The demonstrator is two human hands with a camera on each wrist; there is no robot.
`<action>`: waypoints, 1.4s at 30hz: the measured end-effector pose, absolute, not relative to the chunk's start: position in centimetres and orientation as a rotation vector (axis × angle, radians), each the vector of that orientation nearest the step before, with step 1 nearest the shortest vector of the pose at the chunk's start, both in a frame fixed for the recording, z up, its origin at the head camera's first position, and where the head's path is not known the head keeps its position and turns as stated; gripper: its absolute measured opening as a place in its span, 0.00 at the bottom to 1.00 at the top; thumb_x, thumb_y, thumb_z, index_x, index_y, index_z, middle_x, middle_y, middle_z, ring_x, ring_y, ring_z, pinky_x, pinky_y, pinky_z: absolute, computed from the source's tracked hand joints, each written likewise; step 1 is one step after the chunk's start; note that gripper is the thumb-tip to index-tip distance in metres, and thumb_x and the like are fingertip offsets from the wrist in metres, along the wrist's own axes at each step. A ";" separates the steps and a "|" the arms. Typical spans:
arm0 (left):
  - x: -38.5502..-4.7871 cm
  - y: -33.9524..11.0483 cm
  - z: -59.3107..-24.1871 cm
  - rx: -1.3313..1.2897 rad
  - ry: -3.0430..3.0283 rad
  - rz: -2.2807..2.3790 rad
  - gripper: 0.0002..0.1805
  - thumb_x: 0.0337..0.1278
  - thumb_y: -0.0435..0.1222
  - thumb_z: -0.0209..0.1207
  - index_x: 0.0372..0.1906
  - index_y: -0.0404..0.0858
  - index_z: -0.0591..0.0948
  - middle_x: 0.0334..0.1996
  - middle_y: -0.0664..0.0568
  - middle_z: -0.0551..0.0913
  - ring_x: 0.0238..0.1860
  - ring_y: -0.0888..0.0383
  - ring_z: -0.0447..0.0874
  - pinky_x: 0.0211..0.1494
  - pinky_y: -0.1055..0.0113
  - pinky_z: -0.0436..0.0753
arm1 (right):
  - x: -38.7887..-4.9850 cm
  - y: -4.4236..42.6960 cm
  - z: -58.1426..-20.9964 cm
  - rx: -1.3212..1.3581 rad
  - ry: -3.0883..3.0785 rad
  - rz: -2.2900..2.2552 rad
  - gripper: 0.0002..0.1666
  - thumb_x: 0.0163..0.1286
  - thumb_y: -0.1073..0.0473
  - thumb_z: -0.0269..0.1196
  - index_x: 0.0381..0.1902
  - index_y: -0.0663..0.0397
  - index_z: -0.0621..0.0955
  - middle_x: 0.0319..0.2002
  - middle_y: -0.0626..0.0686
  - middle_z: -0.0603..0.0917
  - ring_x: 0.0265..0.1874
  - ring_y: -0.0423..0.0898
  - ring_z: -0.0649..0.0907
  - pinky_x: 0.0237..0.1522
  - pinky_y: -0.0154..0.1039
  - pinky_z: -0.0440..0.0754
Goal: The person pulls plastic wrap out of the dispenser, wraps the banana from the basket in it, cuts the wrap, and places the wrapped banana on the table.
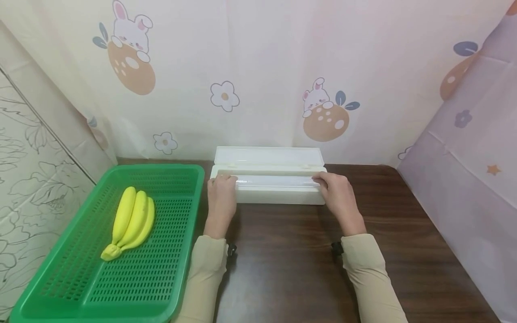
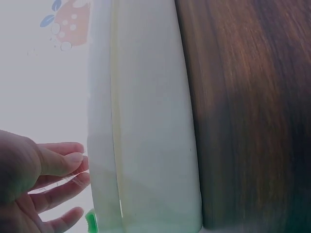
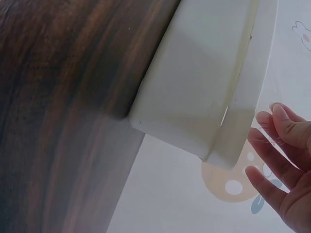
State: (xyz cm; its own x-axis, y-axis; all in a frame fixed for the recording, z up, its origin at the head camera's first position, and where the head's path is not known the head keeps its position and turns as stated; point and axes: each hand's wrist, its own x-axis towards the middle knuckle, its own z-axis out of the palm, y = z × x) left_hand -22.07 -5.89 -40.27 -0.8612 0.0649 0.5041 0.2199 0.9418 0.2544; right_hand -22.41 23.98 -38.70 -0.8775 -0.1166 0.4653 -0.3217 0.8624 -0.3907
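Brown table (image 1: 282, 260); on it, white box (image 1: 278, 196) and, apparently, green basket (image 1: 169, 233)

Both hands (image 1: 222, 197) (image 1: 340, 197), well apart, pinch (thumbs (image 2: 63, 163) against fingers (image 2: 72, 147)).

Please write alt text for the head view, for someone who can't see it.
A person's left hand and right hand pinch clear film at opposite ends of an open white box on a dark wood-grain table. To the left, a green basket holds a bunch of yellow bananas; behind is a pale cloth printed with rabbits.
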 end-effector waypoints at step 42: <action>-20.6 -5.9 -37.6 -0.136 -2.488 -0.547 0.12 0.65 0.19 0.60 0.47 0.30 0.90 0.45 0.39 0.90 0.47 0.41 0.88 0.54 0.50 0.88 | -21.1 24.2 -36.3 0.367 -2.436 0.651 0.08 0.73 0.74 0.65 0.45 0.68 0.89 0.42 0.67 0.91 0.44 0.66 0.89 0.48 0.63 0.86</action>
